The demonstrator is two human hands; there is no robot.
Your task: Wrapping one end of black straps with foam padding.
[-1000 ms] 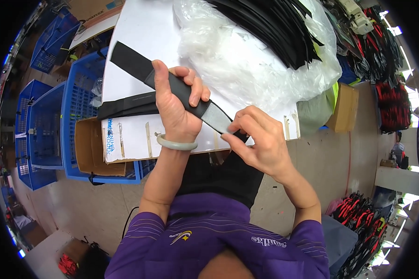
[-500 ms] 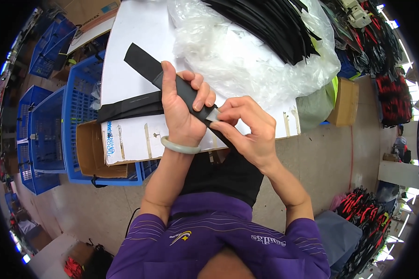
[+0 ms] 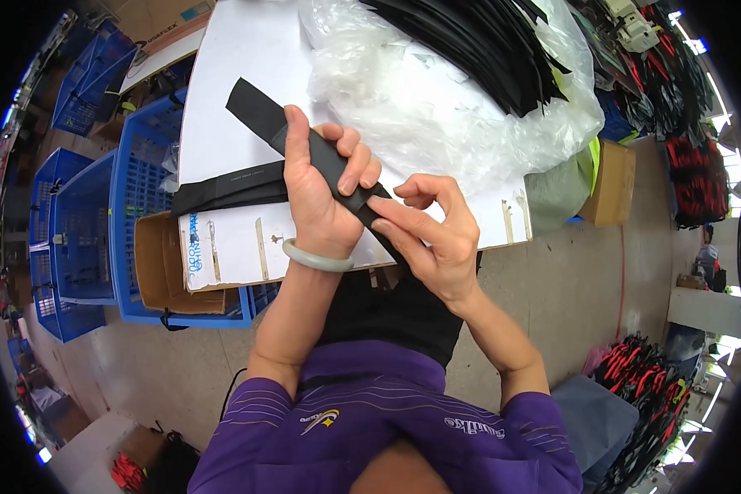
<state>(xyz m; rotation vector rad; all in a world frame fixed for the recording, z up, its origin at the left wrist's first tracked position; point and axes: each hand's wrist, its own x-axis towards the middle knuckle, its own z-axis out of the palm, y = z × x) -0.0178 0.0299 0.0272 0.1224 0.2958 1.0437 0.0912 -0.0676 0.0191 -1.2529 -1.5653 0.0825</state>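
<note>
Left hand (image 3: 321, 198): fingers (image 3: 350, 169) curl over a black strap (image 3: 321, 156), thumb up along its near edge, clamping it. Right hand (image 3: 432, 239): thumb and forefinger pinch the same strap at its lower end, at 4 o'clock from the left hand; the other fingers stay loosely bent.

Change against the two earlier frames: the strap's free end, at 10 o'clock from the left hand, sits lower and closer in, and the right hand has closed up against the left. Judgement: the strap is being drawn through the grip toward the body, and the piece is partway worked.

Strap position: held above the white worktop (image 3: 230, 99), running from 10 o'clock down to 4 o'clock, its lower end hidden behind the right hand.

Counts: one strap in hand; a further flat black strip bundle (image 3: 230, 188) lies on the worktop at 9 o'clock from the left hand, number of layers unclear. One pale bangle (image 3: 317, 259) on the left wrist. One clear plastic bag (image 3: 436, 99) of black strips at 1 o'clock. At least four blue crates (image 3: 82, 230) at 9 o'clock. One open cardboard box (image 3: 169, 263) at 8 o'clock.
</note>
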